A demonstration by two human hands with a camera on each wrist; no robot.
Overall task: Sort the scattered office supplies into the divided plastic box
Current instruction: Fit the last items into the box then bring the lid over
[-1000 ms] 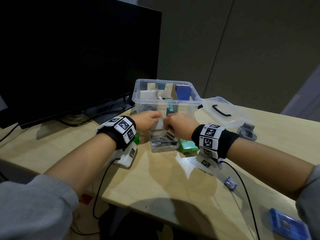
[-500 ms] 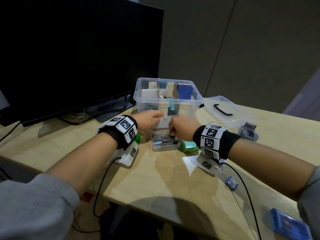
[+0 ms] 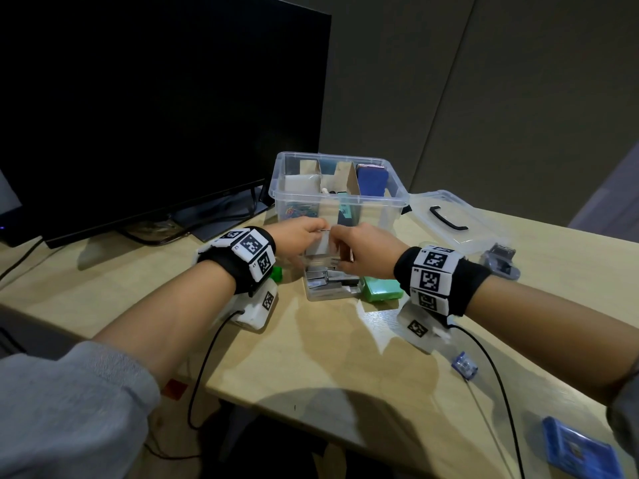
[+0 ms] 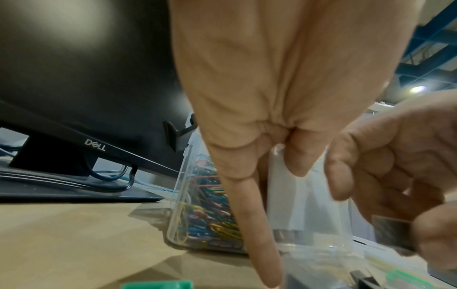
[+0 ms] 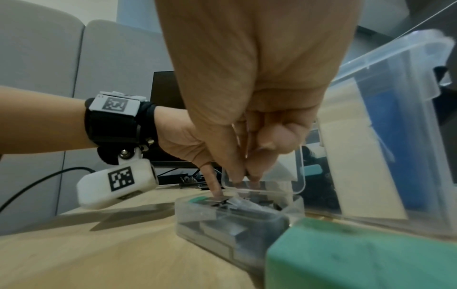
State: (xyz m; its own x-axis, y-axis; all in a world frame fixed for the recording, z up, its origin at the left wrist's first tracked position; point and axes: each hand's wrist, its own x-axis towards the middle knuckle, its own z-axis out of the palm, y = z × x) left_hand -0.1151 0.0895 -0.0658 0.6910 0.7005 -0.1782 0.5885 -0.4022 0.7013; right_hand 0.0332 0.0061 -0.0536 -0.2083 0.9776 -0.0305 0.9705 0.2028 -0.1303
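Note:
The clear divided box (image 3: 394, 189) stands at the back of the desk, with coloured paper clips (image 4: 210, 211) in its front left compartment. In front of it lies a small clear staple case (image 3: 332, 292) with its lid (image 3: 323, 243) raised. My left hand (image 3: 304, 233) pinches the lid's top edge, its index finger (image 5: 215, 181) pointing down to the case's rim. Over the case, my right hand (image 3: 359, 247) pinches a dark strip of staples (image 4: 393, 232) between thumb and fingers (image 5: 235, 176).
A green box (image 3: 382, 288) touches the case's right side and a small green piece (image 3: 276, 273) lies to its left. The big box's lid (image 3: 449, 219) and a grey stapler (image 3: 499, 261) lie right. Blue items (image 3: 464, 365) (image 3: 574, 451) lie near the front edge. A monitor (image 3: 155, 115) stands at the left.
My right hand dipped into the staple case, then rose and drew closer to the left hand. The left hand has kept its hold on the raised lid.

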